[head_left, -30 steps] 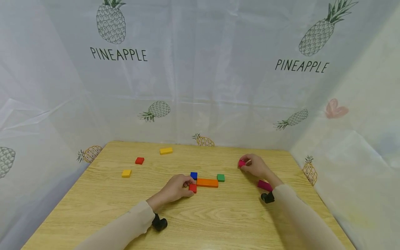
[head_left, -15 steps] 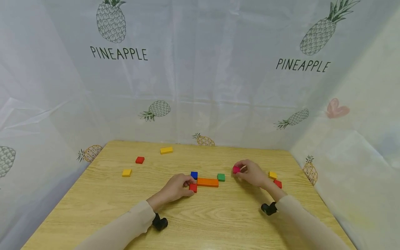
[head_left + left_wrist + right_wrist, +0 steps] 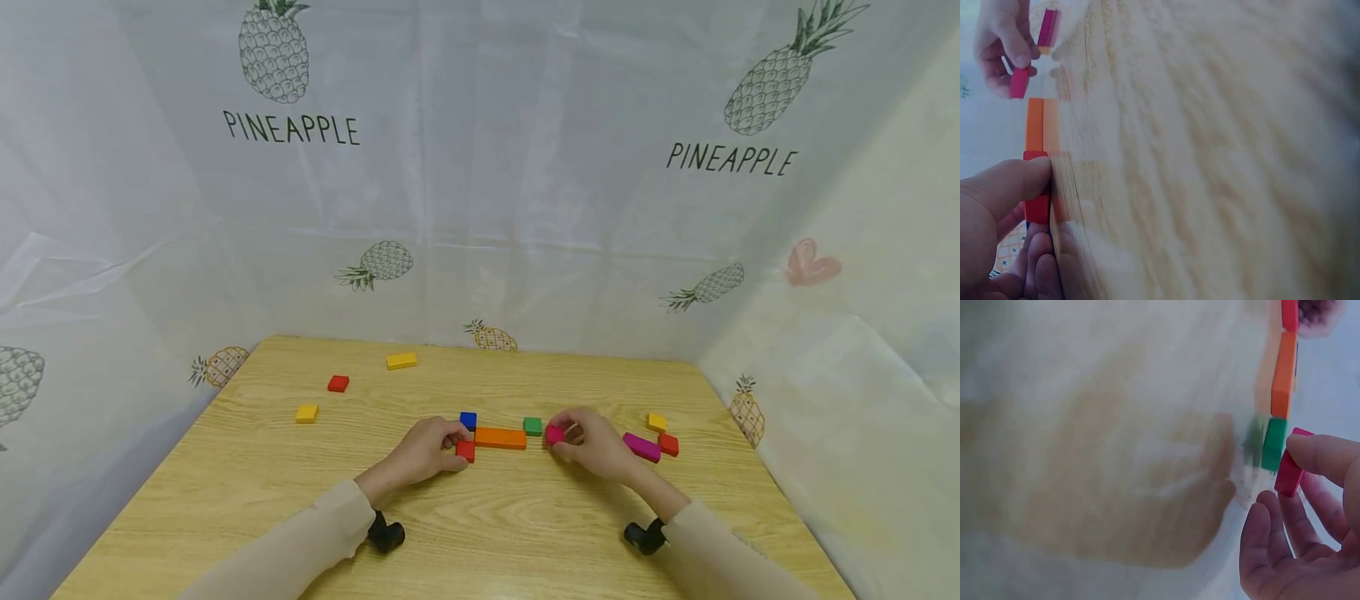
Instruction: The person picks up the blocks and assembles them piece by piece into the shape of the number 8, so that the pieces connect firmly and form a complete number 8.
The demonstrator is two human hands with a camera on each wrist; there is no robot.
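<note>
In the head view my left hand pinches a small red block lying at the left end of a long orange block; its thumb covers part of the red block in the left wrist view. A blue block touches this group from behind. Beyond the orange block's right end sits a green block. My right hand holds a small pink block between thumb and fingers, just right of the green one. The right wrist view shows this pink block tilted.
Right of my right hand lie a magenta bar, a yellow block and a red block. At the left are a yellow block, a red one and a longer yellow one. White curtain surrounds the wooden table.
My right hand has carried the pink block left and toward me, close to the green block. The magenta bar behind that hand shows fully now. My left hand keeps its place on the red block.
</note>
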